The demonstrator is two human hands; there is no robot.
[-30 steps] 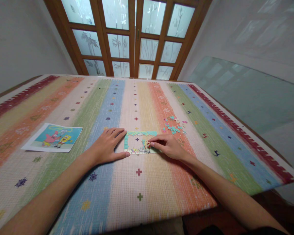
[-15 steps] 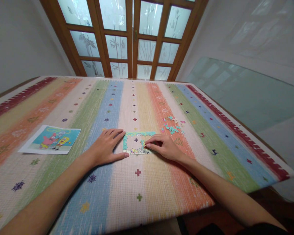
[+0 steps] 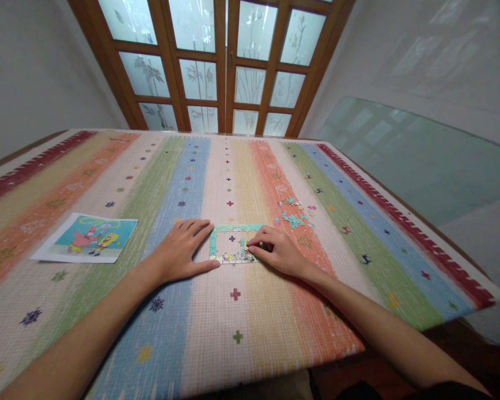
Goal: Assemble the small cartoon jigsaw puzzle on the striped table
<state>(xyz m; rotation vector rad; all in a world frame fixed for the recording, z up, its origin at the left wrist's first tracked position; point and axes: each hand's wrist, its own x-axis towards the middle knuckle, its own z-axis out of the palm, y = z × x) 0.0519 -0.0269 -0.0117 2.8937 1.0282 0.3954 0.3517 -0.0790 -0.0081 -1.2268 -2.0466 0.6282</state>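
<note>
Jigsaw puzzle frame (image 3: 233,243), a small teal-edged rectangle with an unfilled centre, is lying flat mid-bench, its long axis running left to right. Left hand (image 3: 183,253) is resting open and flat against its left edge; right hand (image 3: 277,251) is pinching its fingers (image 3: 254,244) on a piece at the lower right corner. Loose pieces (image 3: 292,214) and a cartoon reference picture (image 3: 85,238) are lying on the bench's (image 3: 233,344) striped cloth; glazed wooden doors (image 3: 216,61) are standing behind.

Left hand (image 3: 182,250) lies flat, fingers spread; right hand (image 3: 277,251) curls, fingertips pinched.
</note>
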